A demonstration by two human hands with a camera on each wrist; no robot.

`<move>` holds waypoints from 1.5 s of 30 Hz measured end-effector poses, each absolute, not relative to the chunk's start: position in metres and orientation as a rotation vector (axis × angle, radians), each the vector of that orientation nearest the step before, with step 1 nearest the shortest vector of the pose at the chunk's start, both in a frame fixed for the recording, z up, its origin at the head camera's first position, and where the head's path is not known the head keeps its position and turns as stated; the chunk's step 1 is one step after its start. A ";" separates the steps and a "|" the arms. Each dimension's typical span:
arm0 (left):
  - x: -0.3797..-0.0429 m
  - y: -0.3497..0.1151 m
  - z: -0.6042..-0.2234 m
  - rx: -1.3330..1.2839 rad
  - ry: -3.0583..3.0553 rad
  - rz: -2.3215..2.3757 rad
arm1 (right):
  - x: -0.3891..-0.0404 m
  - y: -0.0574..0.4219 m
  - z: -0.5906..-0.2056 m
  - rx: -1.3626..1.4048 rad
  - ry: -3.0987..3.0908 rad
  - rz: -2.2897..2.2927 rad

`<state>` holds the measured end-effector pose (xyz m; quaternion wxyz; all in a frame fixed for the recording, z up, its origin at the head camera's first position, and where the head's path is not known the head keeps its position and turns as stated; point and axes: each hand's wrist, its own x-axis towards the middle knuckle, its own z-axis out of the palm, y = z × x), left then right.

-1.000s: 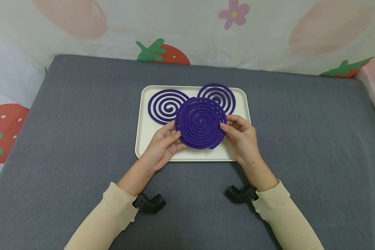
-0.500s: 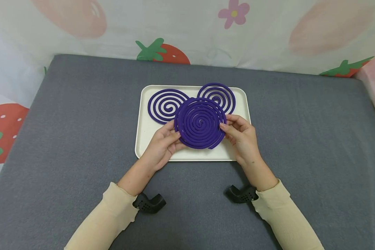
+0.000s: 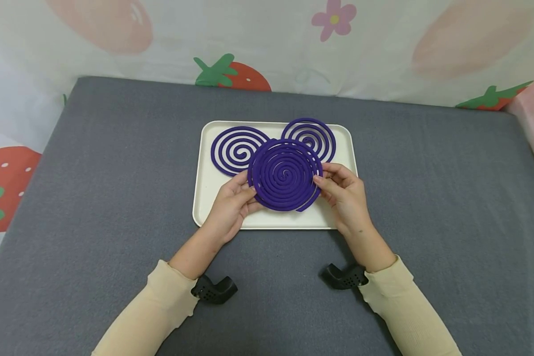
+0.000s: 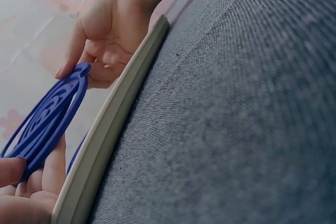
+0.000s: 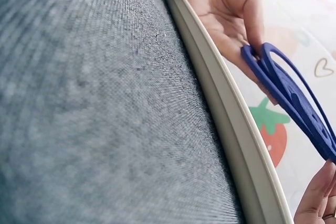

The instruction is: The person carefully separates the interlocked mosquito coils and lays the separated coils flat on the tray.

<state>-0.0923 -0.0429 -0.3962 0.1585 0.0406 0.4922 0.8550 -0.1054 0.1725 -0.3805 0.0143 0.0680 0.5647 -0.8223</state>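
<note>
A tightly wound purple pair of mosquito coils is held above a cream tray. My left hand grips the near left rim, thumb on top and fingers beneath. On the right rim, my right hand pinches it between thumb and fingers. Seen edge-on in the left wrist view, the held coils are partly spread apart in layers. The right wrist view also shows a gap between the coils near the edge. Behind them, a loose single coil lies at left and another at right, both partly covered.
The cream rectangular tray stands on a grey cloth-covered table. The right loose coil overlaps the tray's far rim. A curtain with strawberry prints hangs behind the table. Black devices are strapped to both wrists.
The held coils have drifted very slightly left. Both hands keep the same grip, and the two loose coils lie as before.
</note>
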 end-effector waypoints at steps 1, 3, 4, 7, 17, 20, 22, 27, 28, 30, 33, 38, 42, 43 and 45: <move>-0.092 -0.043 -0.396 0.116 1.400 2.445 | -0.105 0.173 -0.381 0.211 1.757 -2.560; -0.093 -0.043 -0.397 0.111 1.376 2.445 | -0.105 0.172 -0.381 0.215 1.756 -2.559; -0.093 -0.044 -0.397 0.118 1.371 2.439 | -0.106 0.172 -0.380 0.220 1.755 -2.559; -0.093 -0.044 -0.396 0.141 1.362 2.407 | -0.106 0.172 -0.380 0.243 1.750 -2.561; -0.094 -0.042 -0.396 0.232 1.381 2.270 | -0.106 0.171 -0.381 0.230 1.711 -2.572; -0.093 -0.042 -0.396 0.235 1.397 2.259 | -0.105 0.171 -0.382 0.197 1.705 -2.569; -0.093 -0.042 -0.395 0.234 1.399 2.260 | -0.105 0.171 -0.383 0.181 1.704 -2.566; -0.093 -0.041 -0.396 0.202 1.417 2.288 | -0.105 0.170 -0.384 0.143 1.715 -2.545; -0.094 -0.041 -0.396 0.188 1.422 2.299 | -0.104 0.170 -0.384 0.131 1.713 -2.535; -0.094 -0.041 -0.396 0.162 1.427 2.324 | -0.104 0.170 -0.384 0.106 1.700 -2.517; -0.094 -0.041 -0.396 0.131 1.407 2.360 | -0.103 0.170 -0.384 0.080 1.674 -2.484; -0.094 -0.042 -0.395 0.130 1.376 2.378 | -0.102 0.171 -0.382 0.076 1.649 -2.449; -0.094 -0.043 -0.394 0.131 1.368 2.381 | -0.102 0.171 -0.383 0.071 1.639 -2.444; -0.094 -0.043 -0.394 0.127 1.368 2.382 | -0.103 0.171 -0.383 0.070 1.638 -2.444; -0.093 -0.043 -0.394 0.127 1.370 2.380 | -0.103 0.171 -0.383 0.069 1.637 -2.446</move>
